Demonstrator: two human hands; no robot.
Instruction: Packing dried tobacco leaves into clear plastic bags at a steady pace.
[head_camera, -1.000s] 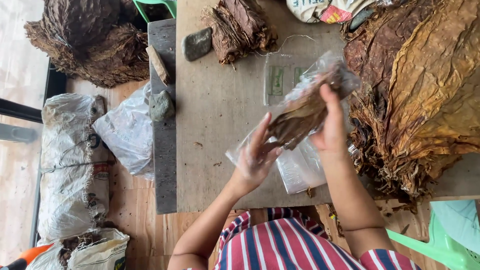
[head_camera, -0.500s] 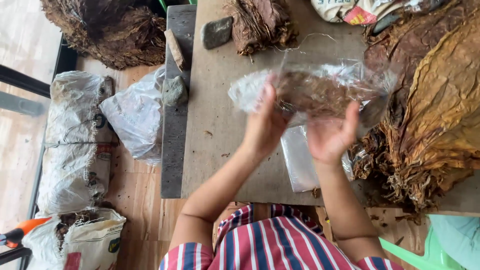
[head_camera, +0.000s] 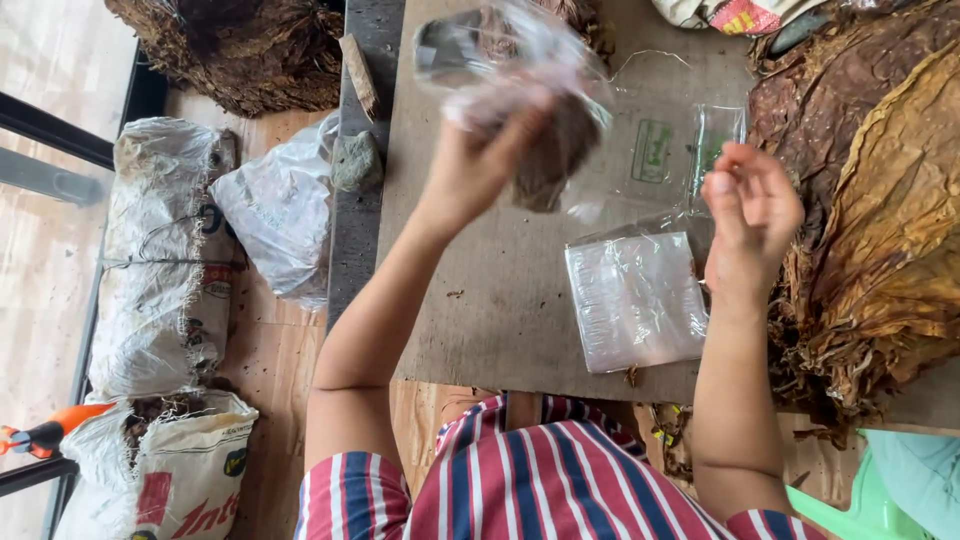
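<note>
The left hand (head_camera: 480, 165) lifts a clear plastic bag (head_camera: 520, 90) stuffed with dark brown dried leaf, fingers clamped on its lower end, toward twelve o'clock over the surface (head_camera: 480, 300). This looks like the filled-bag step; putting it aside would call for a steady grip, since the film is thin, crinkled and blurred. The right hand (head_camera: 750, 215) hovers at three o'clock, fingers loosely apart and holding nothing, above a stack of flat bags (head_camera: 635, 300).

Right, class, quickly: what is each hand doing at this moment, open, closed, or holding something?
Left hand: closed, holding a clear plastic bag of brown leaf above the board.
Right hand: empty, fingers loosely curled, above the stack of clear bags.
</note>
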